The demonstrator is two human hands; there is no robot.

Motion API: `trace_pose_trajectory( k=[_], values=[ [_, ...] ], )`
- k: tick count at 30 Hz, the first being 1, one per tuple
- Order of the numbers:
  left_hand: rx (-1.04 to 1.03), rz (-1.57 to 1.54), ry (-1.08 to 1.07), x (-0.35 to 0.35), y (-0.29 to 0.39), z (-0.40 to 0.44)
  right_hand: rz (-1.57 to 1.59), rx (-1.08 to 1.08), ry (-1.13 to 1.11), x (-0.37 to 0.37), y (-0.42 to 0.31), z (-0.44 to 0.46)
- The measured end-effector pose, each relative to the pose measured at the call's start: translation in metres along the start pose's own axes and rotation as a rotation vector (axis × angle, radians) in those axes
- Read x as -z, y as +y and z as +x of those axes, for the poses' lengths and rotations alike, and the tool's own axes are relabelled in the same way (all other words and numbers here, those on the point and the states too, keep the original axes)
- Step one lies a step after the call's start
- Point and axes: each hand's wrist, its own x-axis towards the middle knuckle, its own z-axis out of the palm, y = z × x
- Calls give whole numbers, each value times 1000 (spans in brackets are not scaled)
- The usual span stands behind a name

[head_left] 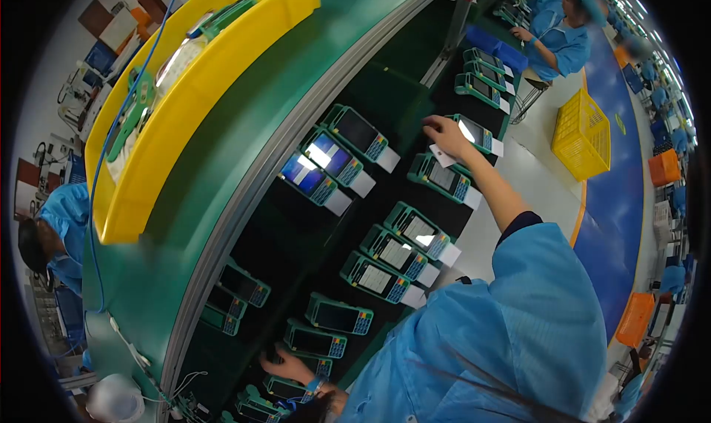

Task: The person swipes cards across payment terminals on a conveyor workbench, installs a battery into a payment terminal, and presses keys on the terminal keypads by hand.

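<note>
In the head view, the right hand point(448, 138) reached over the far row with bent fingers, its knuckles rounded above a terminal point(443, 175). A flat white card point(442, 155) showed at the underside of this hand, near the terminal's upper end; whether the fingers gripped it, I could not tell. That terminal lay on the black mat point(326, 252), a chunky green plastic block with a smooth pale screen, small raised keys and a stiff white tab at its lower end. Just beyond it sat another terminal point(474, 132), its glass glaring white.

The left hand point(290, 368) was low in the view, thumb and fingers parted and loosely open, beside more terminals point(316, 341) with dark, glossy screens. A blue band point(318, 384) circled its wrist.

Between the hands, three terminals point(392, 249) lay slanted side by side, printed lines on their screens. Across the mat, two of another three point(322, 156) glowed violet.

A ribbed metal rail point(278, 149) edged the smooth green table point(178, 252). On the table stood a long, glossy yellow bin point(200, 90) holding green-handled pieces point(132, 123). A lattice-sided yellow crate point(581, 135) rested on the pale floor point(537, 171).
</note>
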Motion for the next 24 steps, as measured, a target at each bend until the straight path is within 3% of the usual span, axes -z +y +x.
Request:
trace_pose_trajectory(
  k=[5, 9, 13, 21, 24],
  values=[
    [91, 80, -149, -66, 40, -55, -259, -16, 410, 119, 171, 77],
    [177, 151, -275, -112, 85, -77, -488, -180, 497, 202, 255, 158],
    [261, 217, -380, -145, 117, -95, -560, -422, 297, 245, 302, 238],
    [395, 331, -510, -190, 139, -110, -692, -497, 222, 269, 383, 354],
    [449, 366, -519, -184, 123, -114, -657, -383, 77, 277, 446, 393]
  ],
)
